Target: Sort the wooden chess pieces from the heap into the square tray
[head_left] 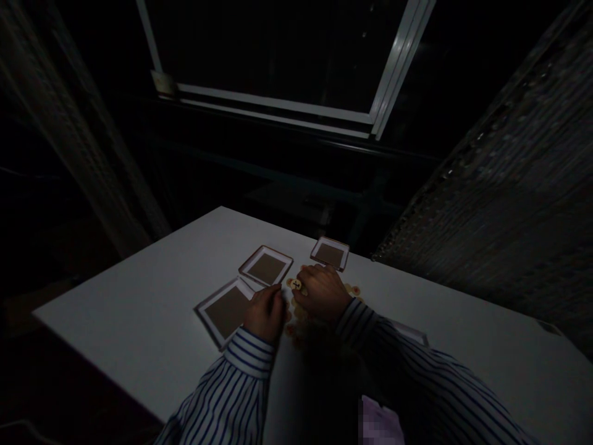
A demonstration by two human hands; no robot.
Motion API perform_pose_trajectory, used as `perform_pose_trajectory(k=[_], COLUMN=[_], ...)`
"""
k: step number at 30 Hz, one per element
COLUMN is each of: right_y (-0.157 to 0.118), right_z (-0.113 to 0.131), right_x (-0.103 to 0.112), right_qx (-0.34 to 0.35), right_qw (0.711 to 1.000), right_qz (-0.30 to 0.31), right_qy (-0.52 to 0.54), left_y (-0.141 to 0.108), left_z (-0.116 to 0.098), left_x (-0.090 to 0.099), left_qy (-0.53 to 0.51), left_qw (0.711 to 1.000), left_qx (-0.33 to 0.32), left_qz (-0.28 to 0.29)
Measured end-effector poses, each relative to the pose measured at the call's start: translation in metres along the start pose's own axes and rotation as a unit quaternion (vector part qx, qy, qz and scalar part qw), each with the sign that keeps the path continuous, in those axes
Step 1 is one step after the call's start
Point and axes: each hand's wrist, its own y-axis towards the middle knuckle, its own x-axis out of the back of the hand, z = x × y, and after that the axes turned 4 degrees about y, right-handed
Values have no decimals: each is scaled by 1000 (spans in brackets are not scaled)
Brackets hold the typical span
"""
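Observation:
Among several round wooden game pieces [299, 311], marked like Chinese chess pieces, both of my hands work over a white table [152, 272]. My right hand [324, 292] is closed, with a pale round chess piece [296, 284] bearing a dark character at its fingertips. Just left of the pieces, my left hand [265, 314] is closed beside a shallow tray [200, 309]; whatever its curled fingers hold, if anything, is hidden. Some pieces show reddish marks. Others lie partly behind my right hand and wrist.
Beyond my left hand lies a second shallow tray [244, 267], and a smaller one [343, 264] is near the far edge. A pale box edge [412, 334] shows past my right forearm. A dark window frame [278, 105] and curtains [500, 185] surround the table.

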Motion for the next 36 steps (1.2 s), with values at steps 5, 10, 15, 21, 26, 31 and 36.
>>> perform_pose_trajectory(k=[5,10,15,21,26,31,36], right_y=[-10,-24,-38,-54,-69,-88,-108], right_z=[2,4,2,-5,-11,-22,-39], right_x=[13,27,36,42,50,54,52], right_qx=[21,27,27,23,4,-24,-76], right_qw=[1000,999,999,999,999,998,992], right_qz=[-22,-35,-33,-31,-29,-38,-76], right_qy=[-9,-2,-8,-4,12,35,69], left_y=[0,-3,-10,-15,-18,-23,-28], left_z=[-17,-35,-45,-59,-77,-88,-100], left_x=[2,1,-4,-8,-8,-15,-23], left_qy=[-175,-332,-441,-463,-446,-443,-424], left_qw=[977,920,857,842,845,844,854], left_qx=[113,190,231,235,246,250,238], left_qz=[41,86,132,147,164,171,186])
